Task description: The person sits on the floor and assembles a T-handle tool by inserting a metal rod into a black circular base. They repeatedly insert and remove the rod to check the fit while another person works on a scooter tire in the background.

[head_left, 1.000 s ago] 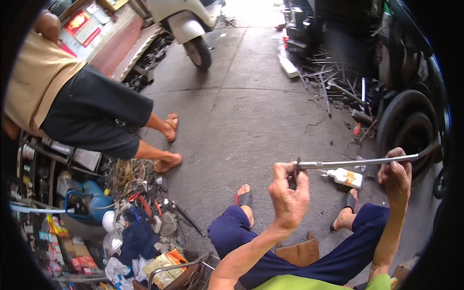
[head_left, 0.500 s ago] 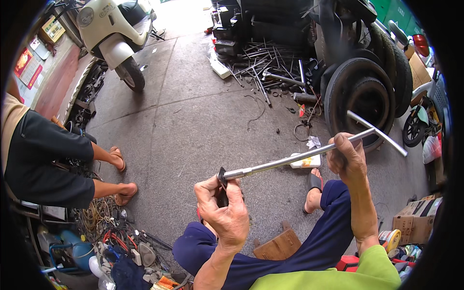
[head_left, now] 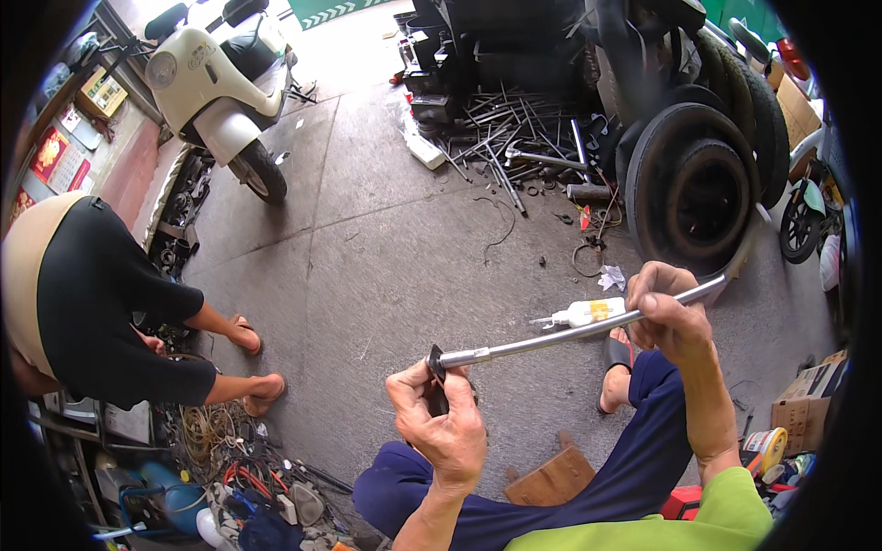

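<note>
A silver T-handle socket wrench (head_left: 551, 343) lies slantwise in front of me, its socket end at the left and its crossbar at the right. My left hand (head_left: 443, 424) is closed around a small dark part with a black flange (head_left: 435, 360), and the socket end meets this flange. What else of the part lies inside the fingers is hidden. My right hand (head_left: 672, 310) pinches the wrench shaft close to the crossbar (head_left: 738, 261), which looks blurred. Beyond the shaft, a white bottle (head_left: 588, 312) with a yellow label lies on the floor.
A small wooden stool (head_left: 551, 476) stands between my legs. Another person (head_left: 110, 294) bends over tangled wires (head_left: 207, 430) at the left. A cream scooter (head_left: 216, 87), a heap of metal rods (head_left: 514, 129), tires (head_left: 694, 193) and a cardboard box (head_left: 808, 404) surround the floor.
The wrench's crossbar has turned about the shaft, and my right fingers have shifted their hold. The view has shifted slightly. The person at the left has bent further down.
</note>
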`<action>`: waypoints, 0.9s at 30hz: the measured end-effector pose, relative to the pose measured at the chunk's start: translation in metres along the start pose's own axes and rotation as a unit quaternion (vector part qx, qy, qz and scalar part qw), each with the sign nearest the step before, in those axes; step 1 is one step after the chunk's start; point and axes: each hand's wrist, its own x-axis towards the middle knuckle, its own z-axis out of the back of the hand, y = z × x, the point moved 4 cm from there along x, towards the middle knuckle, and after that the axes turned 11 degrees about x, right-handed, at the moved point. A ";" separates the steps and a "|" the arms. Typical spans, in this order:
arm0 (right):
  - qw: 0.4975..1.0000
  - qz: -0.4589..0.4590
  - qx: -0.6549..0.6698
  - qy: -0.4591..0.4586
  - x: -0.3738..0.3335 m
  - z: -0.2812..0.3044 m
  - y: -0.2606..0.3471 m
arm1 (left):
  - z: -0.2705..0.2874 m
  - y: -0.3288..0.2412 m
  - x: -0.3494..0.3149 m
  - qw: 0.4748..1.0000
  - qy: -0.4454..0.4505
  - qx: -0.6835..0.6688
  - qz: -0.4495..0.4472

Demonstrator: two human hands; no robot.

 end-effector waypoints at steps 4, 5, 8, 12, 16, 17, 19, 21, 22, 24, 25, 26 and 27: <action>0.998 -0.012 -0.047 -0.049 -0.004 0.004 0.000 | -0.003 -0.001 0.000 1.000 0.011 0.009 -0.004; 0.997 -0.015 -0.061 -0.053 -0.003 0.005 0.001 | -0.002 -0.001 0.001 1.000 0.012 0.021 -0.011; 0.988 -0.103 -0.085 -0.074 -0.006 0.004 0.004 | 0.000 -0.003 -0.001 1.000 0.013 0.017 0.009; 0.985 -0.147 -0.042 -0.086 -0.005 0.001 0.001 | 0.002 -0.006 -0.001 1.000 0.011 0.020 0.011; 0.984 -0.139 0.011 -0.113 -0.003 0.001 -0.005 | 0.001 -0.005 0.000 1.000 0.016 0.014 0.008; 0.984 -0.134 0.020 -0.119 -0.002 0.001 -0.007 | 0.001 -0.005 -0.001 1.000 0.016 0.011 0.014; 0.983 -0.127 0.026 -0.128 -0.004 0.002 -0.009 | 0.000 -0.005 -0.001 1.000 0.017 0.004 0.025; 0.983 -0.113 0.026 -0.141 -0.004 0.003 -0.011 | -0.001 -0.004 -0.001 0.999 0.020 0.010 0.034; 0.983 -0.100 0.021 -0.150 -0.004 0.003 -0.010 | -0.002 -0.004 -0.001 0.999 0.023 0.011 0.039; 0.985 -0.072 0.012 -0.158 -0.005 0.007 -0.010 | -0.005 -0.005 -0.001 0.998 0.032 0.020 0.043; 0.985 -0.053 0.004 -0.162 -0.004 0.008 -0.008 | -0.007 -0.004 -0.001 0.998 0.036 0.026 0.034; 0.986 -0.037 -0.006 -0.163 -0.003 0.008 -0.007 | -0.007 -0.001 -0.002 0.998 0.037 0.031 0.026; 0.986 -0.020 -0.015 -0.164 -0.002 0.007 -0.006 | -0.007 0.000 -0.002 0.998 0.038 0.037 0.018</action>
